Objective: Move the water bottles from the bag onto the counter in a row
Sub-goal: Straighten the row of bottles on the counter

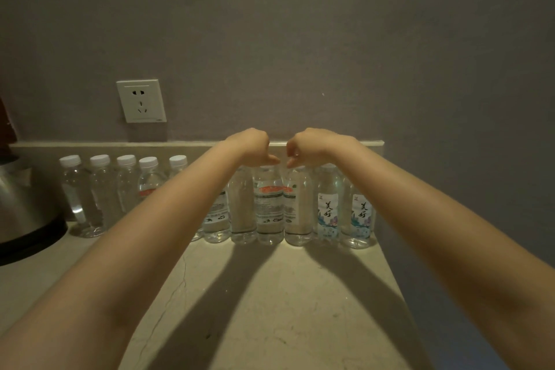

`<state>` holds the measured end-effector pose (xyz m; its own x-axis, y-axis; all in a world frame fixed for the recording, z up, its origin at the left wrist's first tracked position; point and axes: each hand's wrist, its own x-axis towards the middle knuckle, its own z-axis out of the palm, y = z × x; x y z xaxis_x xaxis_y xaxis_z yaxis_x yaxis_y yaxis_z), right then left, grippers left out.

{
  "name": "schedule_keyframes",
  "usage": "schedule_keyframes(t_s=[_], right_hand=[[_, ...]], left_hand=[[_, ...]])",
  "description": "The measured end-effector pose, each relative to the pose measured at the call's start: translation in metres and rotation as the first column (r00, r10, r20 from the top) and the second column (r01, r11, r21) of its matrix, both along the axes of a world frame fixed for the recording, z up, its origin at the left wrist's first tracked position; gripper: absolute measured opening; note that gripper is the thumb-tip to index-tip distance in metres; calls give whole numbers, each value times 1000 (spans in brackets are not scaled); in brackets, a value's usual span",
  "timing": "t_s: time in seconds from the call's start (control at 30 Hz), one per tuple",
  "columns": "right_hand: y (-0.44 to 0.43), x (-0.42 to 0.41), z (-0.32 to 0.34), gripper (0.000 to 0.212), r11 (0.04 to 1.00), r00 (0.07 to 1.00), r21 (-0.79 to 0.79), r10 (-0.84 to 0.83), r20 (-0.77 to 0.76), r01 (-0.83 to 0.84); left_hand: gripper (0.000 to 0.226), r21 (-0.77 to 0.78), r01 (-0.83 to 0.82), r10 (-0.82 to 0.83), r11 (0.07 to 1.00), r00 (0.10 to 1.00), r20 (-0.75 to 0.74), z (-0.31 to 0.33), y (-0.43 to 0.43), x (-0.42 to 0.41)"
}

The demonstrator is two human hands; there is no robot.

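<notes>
**benchrat:** Forearms first, since they fill the bottom of the view: both of yours reach out over the bench toward the back wall. Your left hand and right hand are curled, knuckles up, fingertips pinched down over the caps of two neighbouring bottles mid-row. Whether you're actually gripping those caps or just resting on them, I can't tell; the fingers hide the contact.

**tapwater_tim:** So where's everything sitting?

**benchrat:** The water bottles stand upright in a row along the backsplash, shoulder to shoulder on the right side, a bit looser toward the left near the kettle. The left few are plain, or their labels face away. No bag in view, so my guess is you're near the end and just tidying the line.

**tapwater_tim:** Any handling tips?

**benchrat:** They look full, so expect some weight for their size. Thin clear plastic like that probably dents if you squeeze the middle, and the label wrap can be slick. The cap and neck are the stiff part, good for nudging or a short lift. For a longer carry, wrap your hand around the body. Packed that tight, bump one and its neighbours may wobble.
</notes>
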<state>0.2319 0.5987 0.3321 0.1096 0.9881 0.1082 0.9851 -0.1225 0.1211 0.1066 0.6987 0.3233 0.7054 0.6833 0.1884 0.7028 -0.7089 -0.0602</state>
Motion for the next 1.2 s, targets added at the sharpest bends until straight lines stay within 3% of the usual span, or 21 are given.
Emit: schedule_keyframes(t_s=[0.13,0.3,0.37,0.47,0.57,0.77,0.93,1.03,1.1,1.2], right_hand=[[-7,5,1,29,997,990,-40,60,-124,-66],[-9,4,6,35,995,987,-50,73,-142,-81],[-9,5,8,39,999,991,-33,13,-134,-17],[-3,2,6,49,998,998,-14,-65,17,65],[2,-2,3,43,998,994,-7,-54,90,55],[-4,6,8,36,997,999,-64,33,-1,-33],[-4,7,7,37,996,998,-51,68,-18,-69],[-8,7,5,31,998,997,-11,56,-60,-57],[-9,6,4,30,999,998,-8,51,-46,-52],[-8,4,3,30,999,999,11,38,35,-39]], left_hand=[[33,-88,68,-70,994,997,-20,4,1,-4],[17,-134,120,-131,984,989,-74,9,-1,-6],[19,-149,126,-135,981,990,-49,8,0,-7],[33,-112,52,-51,992,999,16,4,4,-4],[45,-24,-29,29,999,999,14,1,4,3],[22,-111,91,-103,990,989,-104,10,1,1],[27,-110,150,-163,983,979,-124,14,-2,0],[22,-76,101,-105,992,993,-54,9,0,-1],[32,-45,28,-29,999,999,-23,6,0,1],[32,-46,36,-39,998,996,-86,7,2,4]])
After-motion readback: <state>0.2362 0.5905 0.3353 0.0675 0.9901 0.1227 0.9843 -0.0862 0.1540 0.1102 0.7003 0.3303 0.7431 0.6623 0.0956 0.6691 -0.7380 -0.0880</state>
